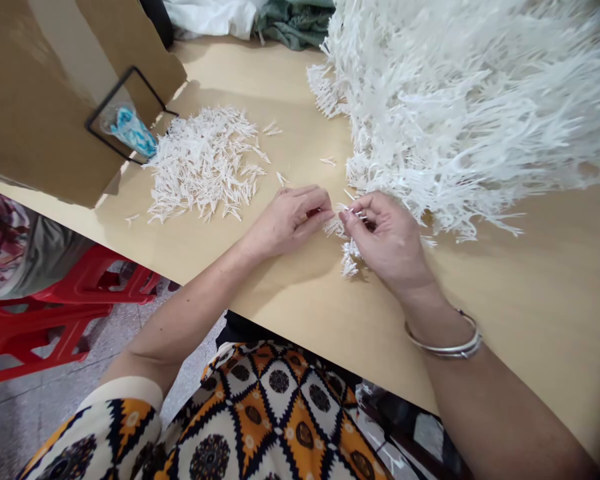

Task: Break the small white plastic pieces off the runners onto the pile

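Note:
My right hand (pixel 387 233), with a silver bangle at the wrist, pinches a small white branched piece (pixel 355 213) between thumb and fingers. Close to its left, my left hand (pixel 295 217) has thumb and index fingertips pressed together; anything between them is too small to make out. A short white cluster (pixel 350 259) lies on the table beneath my right hand. Beyond that hand spreads a large heap of white branched strands (pixel 460 113). Left of my hands sits a smaller pile of short white pieces (pixel 205 163). A few loose bits lie between the two piles.
A cardboard box (pixel 45 87) stands at the left of the tan table (pixel 290 293). Against it are a black wire stand (pixel 103 139) and a blue-and-white item in clear plastic (pixel 133 131). Cloths (pixel 295 23) lie at the back. Red stools (pixel 90 277) and a seated person are at left.

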